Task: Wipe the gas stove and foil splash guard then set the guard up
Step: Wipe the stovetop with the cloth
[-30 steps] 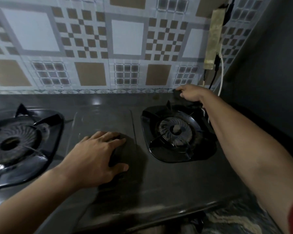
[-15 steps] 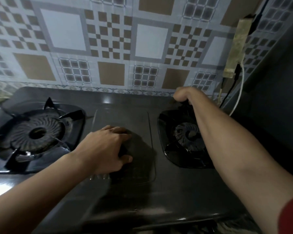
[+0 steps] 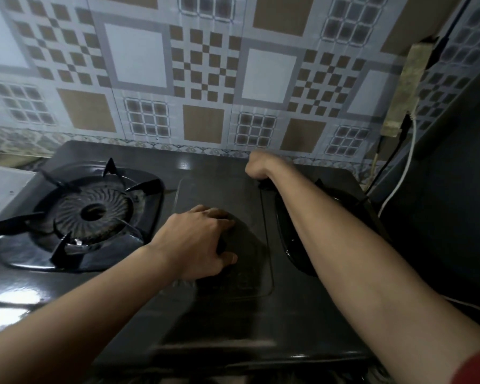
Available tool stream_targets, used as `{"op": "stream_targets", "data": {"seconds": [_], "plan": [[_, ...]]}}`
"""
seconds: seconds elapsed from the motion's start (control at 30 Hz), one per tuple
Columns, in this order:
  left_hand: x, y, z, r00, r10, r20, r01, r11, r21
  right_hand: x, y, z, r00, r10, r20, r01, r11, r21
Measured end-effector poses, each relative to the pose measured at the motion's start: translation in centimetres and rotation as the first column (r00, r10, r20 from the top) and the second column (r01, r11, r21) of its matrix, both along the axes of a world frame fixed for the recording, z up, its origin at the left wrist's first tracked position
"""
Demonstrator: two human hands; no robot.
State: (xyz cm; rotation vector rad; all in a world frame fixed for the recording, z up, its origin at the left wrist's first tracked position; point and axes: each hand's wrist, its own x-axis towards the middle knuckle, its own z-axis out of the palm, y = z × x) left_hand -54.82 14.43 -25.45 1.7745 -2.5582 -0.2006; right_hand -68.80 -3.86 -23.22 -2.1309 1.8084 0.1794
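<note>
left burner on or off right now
Off. The left burner shows no flame or glow around its dark ring, and its pan support stands bare while the left hand rests flat on the stove beside it.

I see my left hand (image 3: 198,242) pressed flat on the gas stove (image 3: 233,314) centre panel, beside the left burner (image 3: 90,213). My right hand (image 3: 259,167) is fisted near the back edge, forearm crossing the right burner (image 3: 291,234).

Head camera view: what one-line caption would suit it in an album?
Left hand pressed flat on the black gas stove, right hand fisted at its back edge, below a patterned tile wall.
</note>
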Motion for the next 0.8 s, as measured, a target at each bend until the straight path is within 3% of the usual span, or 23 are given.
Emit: {"op": "stream_targets", "data": {"seconds": [0.17,0.33,0.6,0.8], "plan": [[0.5,0.3,0.0,0.999,-0.039,-0.023,0.039,0.999,-0.025,3.0,1.7,-1.3,0.987,0.003,0.162,0.008,0.997,-0.072],[2.5,0.5,-0.3,0.983,-0.047,-0.176,0.044,0.999,-0.021,5.6,3.4,-1.6,0.972,0.08,0.221,-0.057,0.992,-0.11],[10.9,1.8,0.5,0.986,0.032,-0.163,-0.085,0.941,-0.329,5.6,5.7,0.3,0.979,0.054,0.198,-0.032,0.993,-0.11],[15.6,1.4,-0.8,0.976,0.217,-0.017,-0.217,0.962,-0.163,3.9,12.4,3.4,0.982,-0.007,0.187,0.017,0.998,-0.053]]}}
